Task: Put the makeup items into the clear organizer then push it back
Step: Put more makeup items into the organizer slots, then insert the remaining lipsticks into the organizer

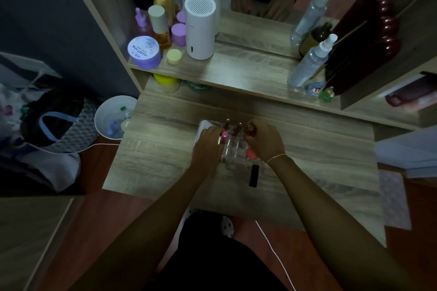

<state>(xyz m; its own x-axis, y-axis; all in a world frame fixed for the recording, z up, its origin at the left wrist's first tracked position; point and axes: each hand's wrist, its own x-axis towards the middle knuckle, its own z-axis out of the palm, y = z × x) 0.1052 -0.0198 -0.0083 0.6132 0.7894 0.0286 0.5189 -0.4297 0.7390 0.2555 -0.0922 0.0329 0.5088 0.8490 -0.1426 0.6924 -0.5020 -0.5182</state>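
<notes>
The clear organizer [233, 149] stood on the wooden desk [165, 163], and everything below is placed against it. At its left side the left hand [208, 146] was curled around a pink-capped tube [223, 135], held over the near-left cells. Across its far row stood brown-capped tubes [238, 128], upright in their slots. At its right side the right hand [264, 139] pinched another tube [250, 128] by the cap. A black tube [254, 175] lay loose just in front of its right corner. The organizer looked like thin, stiff, slippery plastic, light and liable to skid, so best pushed low on its front wall. Bare desk lay beyond it, up to the shelf edge [236, 87].
</notes>
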